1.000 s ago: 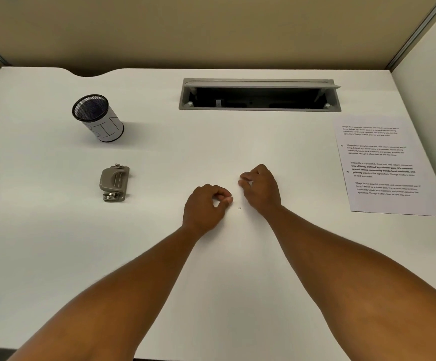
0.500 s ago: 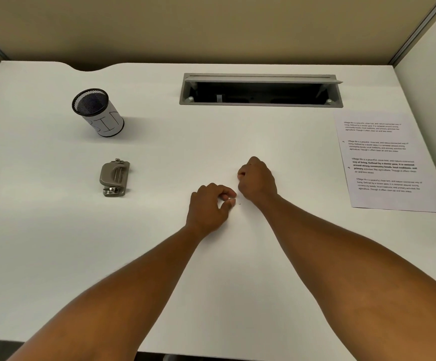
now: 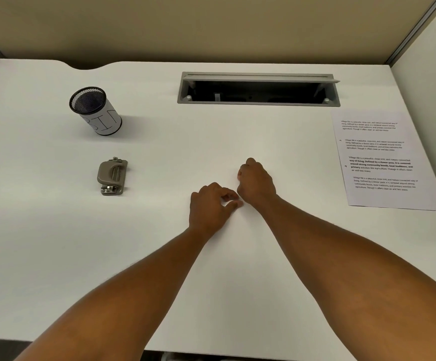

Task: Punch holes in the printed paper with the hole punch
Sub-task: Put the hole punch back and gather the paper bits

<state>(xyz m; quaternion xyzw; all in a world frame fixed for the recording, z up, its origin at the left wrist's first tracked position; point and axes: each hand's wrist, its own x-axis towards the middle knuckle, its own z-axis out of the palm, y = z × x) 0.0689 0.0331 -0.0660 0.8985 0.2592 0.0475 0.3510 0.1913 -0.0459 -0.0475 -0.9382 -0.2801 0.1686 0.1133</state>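
The grey hole punch (image 3: 112,175) lies on the white desk (image 3: 159,256), left of middle, with nothing touching it. The printed paper (image 3: 383,162) lies flat at the desk's right edge, with two small marks on its left margin. Both of my hands are at the desk's centre, between the two. My left hand (image 3: 209,207) rests knuckles up, thumb and forefinger curled into a pinch at the desk surface. Anything between them is too small to see. My right hand (image 3: 257,182) is closed in a loose fist just beyond it, almost touching it.
A black mesh cup (image 3: 95,110) with a white label reading BIN stands at the back left. An open grey cable hatch (image 3: 258,88) is set into the desk's back. Partition walls (image 3: 432,74) close the back and right sides.
A small white dot that lay on the desk by my left fingertips one second ago is no longer visible. My right hand drew back slightly into a tighter fist. The view shifted a little.
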